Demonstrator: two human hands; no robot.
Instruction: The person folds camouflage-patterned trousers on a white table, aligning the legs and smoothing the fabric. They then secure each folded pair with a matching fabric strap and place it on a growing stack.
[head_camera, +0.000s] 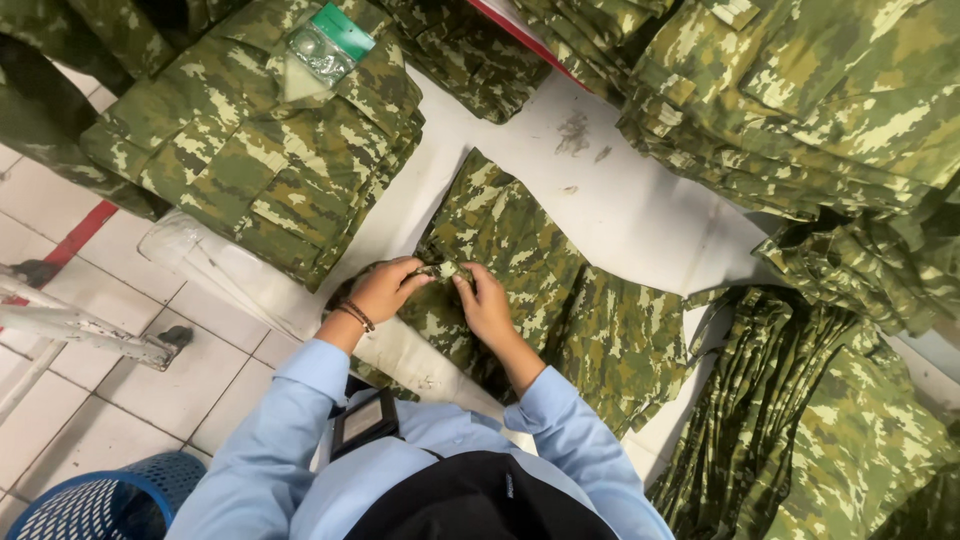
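Observation:
A green camouflage garment (545, 290) lies spread on the white table (620, 190). Both hands pinch its near edge at one spot. My left hand (385, 288), with a bead bracelet on the wrist, grips the cloth from the left. My right hand (483, 300) holds the same small fold from the right, fingertips almost touching the left hand's. Both arms wear light blue sleeves.
A folded stack of camouflage shirts (260, 140) with a small green-topped plastic bag (328, 42) sits at the left. More camouflage piles (800, 100) fill the right and back. A blue basket (95, 500) and a metal frame (80, 325) stand on the tiled floor.

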